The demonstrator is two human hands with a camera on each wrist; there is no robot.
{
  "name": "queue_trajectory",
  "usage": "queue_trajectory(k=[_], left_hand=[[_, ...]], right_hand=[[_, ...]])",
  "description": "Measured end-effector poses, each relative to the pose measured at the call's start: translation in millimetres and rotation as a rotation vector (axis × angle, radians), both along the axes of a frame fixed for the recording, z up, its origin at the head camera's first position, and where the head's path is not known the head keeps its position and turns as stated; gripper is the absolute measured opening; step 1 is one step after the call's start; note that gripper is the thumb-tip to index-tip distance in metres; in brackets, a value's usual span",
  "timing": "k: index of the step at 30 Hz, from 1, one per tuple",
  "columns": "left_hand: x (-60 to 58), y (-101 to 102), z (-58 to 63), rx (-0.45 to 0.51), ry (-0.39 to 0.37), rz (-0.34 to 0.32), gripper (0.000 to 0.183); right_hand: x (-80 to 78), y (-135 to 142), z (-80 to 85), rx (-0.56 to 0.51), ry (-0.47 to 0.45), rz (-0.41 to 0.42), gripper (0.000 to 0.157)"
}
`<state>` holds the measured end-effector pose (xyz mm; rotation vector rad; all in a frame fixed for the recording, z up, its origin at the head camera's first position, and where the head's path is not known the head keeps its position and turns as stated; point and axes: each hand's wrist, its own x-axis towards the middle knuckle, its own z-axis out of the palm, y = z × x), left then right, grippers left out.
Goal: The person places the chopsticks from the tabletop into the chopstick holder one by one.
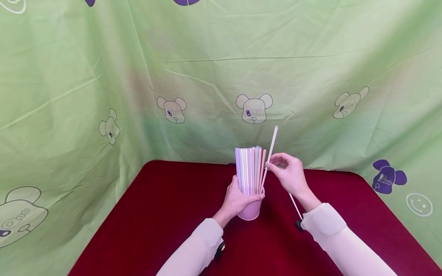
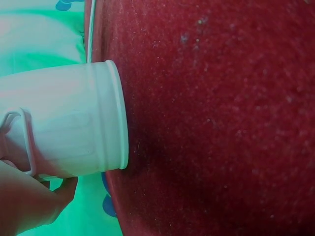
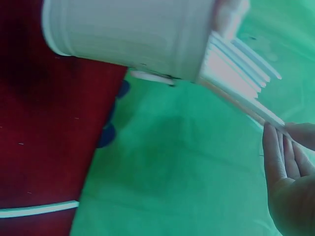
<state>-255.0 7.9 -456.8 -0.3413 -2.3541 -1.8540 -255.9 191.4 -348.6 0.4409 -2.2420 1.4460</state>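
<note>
A pale pink cup-shaped pail [image 1: 250, 212] with a small handle stands upright on the table, packed with pastel straws [image 1: 246, 168]. My left hand [image 1: 237, 201] grips the pail near its rim, thumb across the near side; in the left wrist view its fingers show beside the pail's wall [image 2: 69, 123]. Between thumb and fingertips, my right hand [image 1: 290, 174] pinches a white straw [image 1: 272, 142]. That straw leans right and rises above the bunch, its lower end at the pail's rim. In the right wrist view, the right hand [image 3: 293, 191] pinches near the straw's top.
Another white straw [image 1: 296, 207] lies on the dark red table [image 1: 165, 214], below and partly behind the right hand. A green curtain [image 1: 207, 76] with cartoon bear heads hangs at the back and sides.
</note>
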Motion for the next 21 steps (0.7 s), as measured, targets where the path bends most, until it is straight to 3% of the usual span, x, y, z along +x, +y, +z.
queue_trajectory(k=[7, 14, 21], left_hand=[[0.3, 1.0, 0.7, -0.019, 0.009, 0.009, 0.082], [1.4, 2.0, 0.2, -0.013, -0.001, 0.012, 0.082], [1.3, 1.7, 0.1, -0.011, 0.004, 0.019, 0.085]], right_hand=[[-12.9, 4.7, -36.6, 0.063, -0.010, 0.014, 0.017], [-11.7, 2.7, -51.0, 0.060, -0.091, 0.055, 0.015], [-10.4, 3.2, -59.2, 0.121, -0.120, 0.086, 0.014]])
